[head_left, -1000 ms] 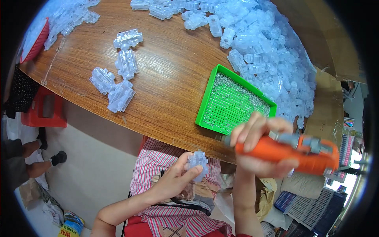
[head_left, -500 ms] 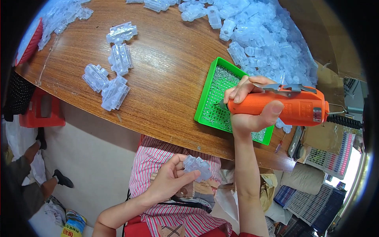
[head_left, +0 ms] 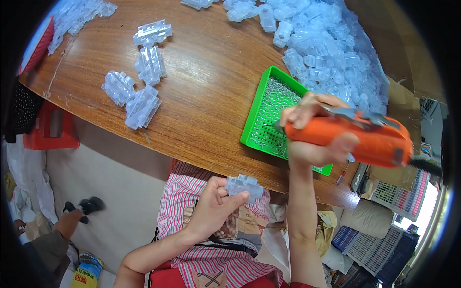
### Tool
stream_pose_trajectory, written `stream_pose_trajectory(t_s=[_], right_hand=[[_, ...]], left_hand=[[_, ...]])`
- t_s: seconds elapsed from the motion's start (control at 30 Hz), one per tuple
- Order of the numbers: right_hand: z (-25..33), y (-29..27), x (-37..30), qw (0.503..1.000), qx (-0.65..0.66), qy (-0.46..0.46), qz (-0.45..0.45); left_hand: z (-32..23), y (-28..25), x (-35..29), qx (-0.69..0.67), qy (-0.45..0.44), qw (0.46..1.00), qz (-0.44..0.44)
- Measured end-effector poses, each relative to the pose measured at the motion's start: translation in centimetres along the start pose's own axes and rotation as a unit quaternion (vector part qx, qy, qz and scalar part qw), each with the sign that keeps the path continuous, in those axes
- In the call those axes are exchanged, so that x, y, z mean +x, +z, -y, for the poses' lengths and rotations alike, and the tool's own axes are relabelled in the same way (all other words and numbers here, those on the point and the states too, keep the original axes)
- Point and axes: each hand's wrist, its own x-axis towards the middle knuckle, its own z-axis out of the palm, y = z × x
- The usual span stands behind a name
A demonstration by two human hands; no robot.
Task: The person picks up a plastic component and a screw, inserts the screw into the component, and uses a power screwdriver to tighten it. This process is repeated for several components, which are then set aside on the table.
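Observation:
My right hand [head_left: 317, 129] is wrapped round an orange electric screwdriver [head_left: 350, 137], slightly smeared by motion. The tool's dark tip points left, over a green perforated tray [head_left: 248, 126] of small silver screws [head_left: 283, 93]. Closer to me, just off the table's front edge, my left hand [head_left: 216, 206] pinches a clear plastic housing [head_left: 244, 188] between thumb and fingers. Several similar clear pieces [head_left: 150, 65] lie touching in a chain on the left half of the table.
A large heap of clear plastic parts [head_left: 326, 53] covers the back right of the brown wooden table [head_left: 206, 81]. More parts lie by a red basket [head_left: 41, 45] at the far left. Below stand a red stool [head_left: 50, 132] and another person's leg [head_left: 67, 225]. Crates [head_left: 374, 252] stand at right.
My left hand has lifted the clear housing toward the table edge. The screwdriver has shifted slightly right and its rear end has dipped. The other person's foot has moved right.

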Motion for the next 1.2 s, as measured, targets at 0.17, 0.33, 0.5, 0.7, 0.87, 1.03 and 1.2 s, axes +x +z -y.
stream_pose_trajectory(t_s=[0.17, 0.33, 0.5, 0.7, 0.87, 1.03, 1.2], right_hand=[[6.3, 0.0, -2.6, 0.986, 0.108, 0.022, 0.125], [7.1, 0.3, -6.5, 0.984, 0.064, 0.055, 0.16], [5.8, 0.0, -7.3, 0.985, 0.068, 0.051, 0.15], [4.6, 0.3, -7.8, 0.981, 0.061, 0.055, 0.178], [3.9, 0.6, -8.7, 0.988, 0.051, 0.024, 0.146], [3.6, 0.7, -8.3, 0.982, 0.048, -0.002, 0.183], [5.4, 0.3, -7.1, 0.977, 0.088, 0.101, 0.164]], left_hand=[[0.7, -0.6, 0.2, -0.01, 0.058, 0.998, -0.021], [1.1, -0.3, 0.3, -0.029, 0.066, 0.997, -0.018], [1.2, -0.1, 0.4, -0.035, 0.066, 0.997, -0.012], [1.6, -0.4, 0.4, -0.043, 0.085, 0.995, -0.027], [1.6, -0.1, 0.5, -0.017, 0.114, 0.993, -0.032], [1.7, -0.3, 0.7, -0.008, 0.114, 0.993, -0.039], [0.8, -0.3, 0.5, 0.026, 0.073, 0.997, -0.03]])
